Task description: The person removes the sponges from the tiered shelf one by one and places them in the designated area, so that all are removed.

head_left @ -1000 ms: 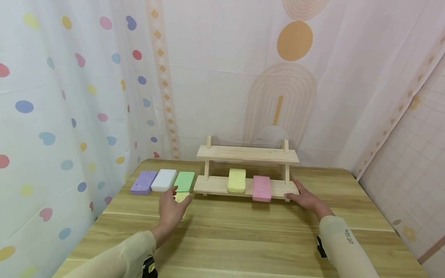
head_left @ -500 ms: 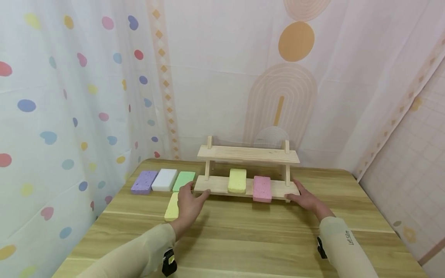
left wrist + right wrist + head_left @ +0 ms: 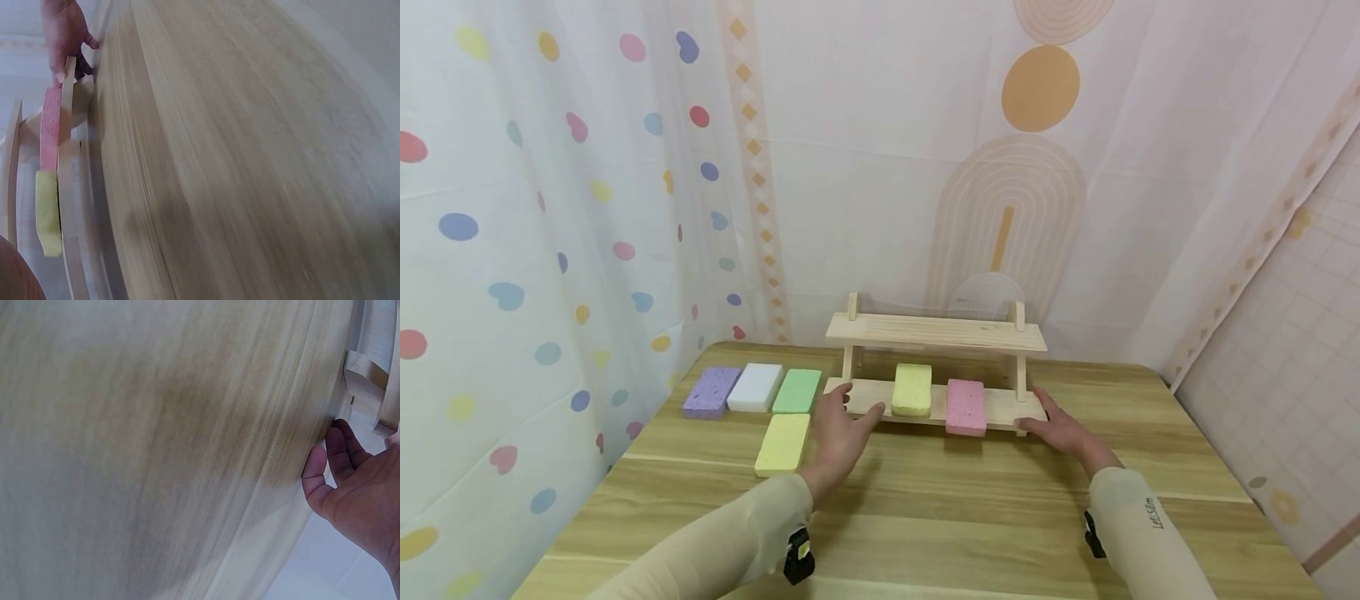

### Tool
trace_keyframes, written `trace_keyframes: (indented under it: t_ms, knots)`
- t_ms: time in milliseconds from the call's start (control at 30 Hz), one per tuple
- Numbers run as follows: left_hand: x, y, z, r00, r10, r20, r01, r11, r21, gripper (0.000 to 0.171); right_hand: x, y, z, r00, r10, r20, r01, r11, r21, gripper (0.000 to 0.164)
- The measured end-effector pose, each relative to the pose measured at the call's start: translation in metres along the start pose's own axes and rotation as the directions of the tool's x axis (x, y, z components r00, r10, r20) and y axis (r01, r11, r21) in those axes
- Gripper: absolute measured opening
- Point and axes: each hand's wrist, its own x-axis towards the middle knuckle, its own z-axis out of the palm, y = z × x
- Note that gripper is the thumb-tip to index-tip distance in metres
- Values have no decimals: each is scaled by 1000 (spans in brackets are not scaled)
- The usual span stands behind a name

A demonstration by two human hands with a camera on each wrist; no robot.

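Note:
A two-tier wooden shelf stands on the table, with a yellow sponge and a pink sponge lying on its lower board. My left hand is at the left end of that board, thumb and fingers spread apart, holding nothing. In the left wrist view only a sliver of it shows at the lower left. My right hand grips the right end of the lower board. Its thumb lies on the board in the left wrist view, and the fingers reach down by the table in the right wrist view.
Left of the shelf lie a purple sponge, a white sponge and a green sponge in a row. Another yellow sponge lies in front of the green one. A patterned curtain hangs behind the wooden table.
My left hand has moved right, from over the loose yellow sponge to the shelf's left end, uncovering that sponge. The right hand and the sponges have stayed in place.

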Motion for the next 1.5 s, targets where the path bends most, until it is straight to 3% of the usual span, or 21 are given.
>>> trace_keyframes:
  t_ms: [233,633,1067,1500]
  knots:
    - [0,5,12,1000,-11,-3,11,1000,-6,70,1,-2,0,1000,-6,-9,6,1000,-10,94]
    - [-2,10,37,997,-40,64,40,999,7,79,1,0,1,1000,-1,-12,1,1000,1,94]
    - [2,8,64,996,-78,44,72,990,124,84,4,3,0,1000,-16,-12,16,1000,-9,95]
    - [5,13,76,998,-63,21,57,979,195,84,2,1,2,1000,-16,-20,16,1000,-8,94]
